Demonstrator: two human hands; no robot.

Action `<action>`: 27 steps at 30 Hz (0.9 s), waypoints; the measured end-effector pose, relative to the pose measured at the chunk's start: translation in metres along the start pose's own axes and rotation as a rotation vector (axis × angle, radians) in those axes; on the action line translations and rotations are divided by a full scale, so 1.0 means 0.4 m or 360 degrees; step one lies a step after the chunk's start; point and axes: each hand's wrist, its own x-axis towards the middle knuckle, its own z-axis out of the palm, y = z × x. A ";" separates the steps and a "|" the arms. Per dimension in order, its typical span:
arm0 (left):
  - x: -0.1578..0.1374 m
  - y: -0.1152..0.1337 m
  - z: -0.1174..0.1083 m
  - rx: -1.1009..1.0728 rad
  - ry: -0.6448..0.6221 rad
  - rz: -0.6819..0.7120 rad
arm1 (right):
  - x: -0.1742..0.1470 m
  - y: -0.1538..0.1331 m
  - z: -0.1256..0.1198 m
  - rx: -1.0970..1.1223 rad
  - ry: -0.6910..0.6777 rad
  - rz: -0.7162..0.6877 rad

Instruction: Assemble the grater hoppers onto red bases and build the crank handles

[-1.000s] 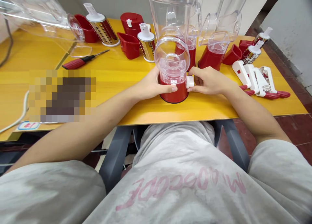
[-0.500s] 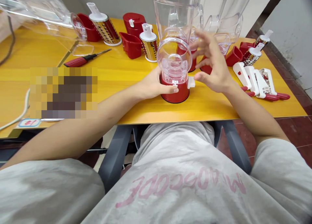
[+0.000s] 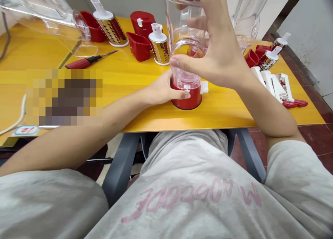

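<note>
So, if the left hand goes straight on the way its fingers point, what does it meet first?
The left hand already touches the red base of the clear slicer housing; nothing else lies between.

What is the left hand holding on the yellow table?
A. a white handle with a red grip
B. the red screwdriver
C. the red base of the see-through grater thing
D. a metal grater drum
C: the left hand is wrapped around the red base of the clear unit, thumb on its front, while the screwdriver lies untouched farther left on the table.
</note>
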 end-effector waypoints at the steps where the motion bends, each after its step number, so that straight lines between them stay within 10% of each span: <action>1: 0.001 0.001 0.001 0.0000 -0.0001 0.0008 | 0.000 0.016 -0.006 0.0080 0.0009 -0.0074; 8: 0.000 0.001 0.005 0.0013 0.0022 0.0067 | 0.027 0.139 -0.001 0.0365 -0.0091 -0.0418; 17: -0.009 0.002 -0.001 0.0078 -0.0027 0.0018 | 0.001 0.017 0.034 -0.0115 -0.0099 0.0130; 27: -0.011 -0.002 0.004 0.0062 0.0023 -0.0032 | 0.031 0.122 0.067 -0.0076 0.0160 -0.0106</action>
